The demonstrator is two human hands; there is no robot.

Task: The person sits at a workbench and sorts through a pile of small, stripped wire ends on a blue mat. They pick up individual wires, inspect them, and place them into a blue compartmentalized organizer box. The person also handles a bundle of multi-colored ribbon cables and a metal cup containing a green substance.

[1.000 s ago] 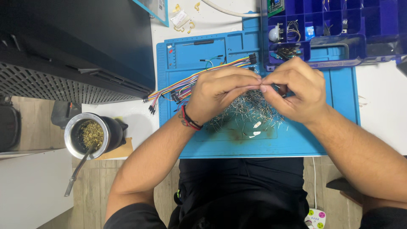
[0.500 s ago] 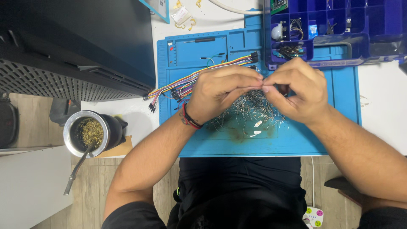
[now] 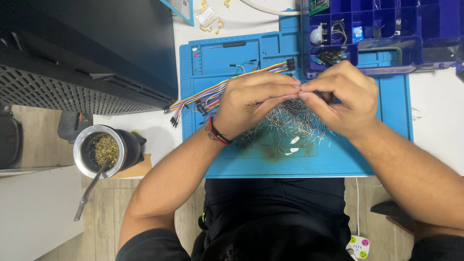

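My left hand point(image 3: 256, 99) and my right hand point(image 3: 340, 96) meet fingertip to fingertip above a blue work mat point(image 3: 362, 150). Between the pinched fingers sits a tiny component with thin wire legs point(image 3: 300, 92), held by both hands. Directly under the hands lies a heap of small wire-legged parts point(image 3: 290, 123). A ribbon of multicoloured jumper wires point(image 3: 203, 99) runs from the mat's upper middle out past its left edge, partly hidden by my left hand. My left wrist carries a red and black band.
A blue compartment box point(image 3: 382, 29) with small electronic parts stands at the mat's top right. A dark machine case point(image 3: 87, 53) fills the upper left. A metal-rimmed cup of green herb with a metal straw point(image 3: 99, 152) sits at the desk's left corner.
Both hands have stayed together over the heap of parts. Only the fingers have shifted slightly on the small piece.
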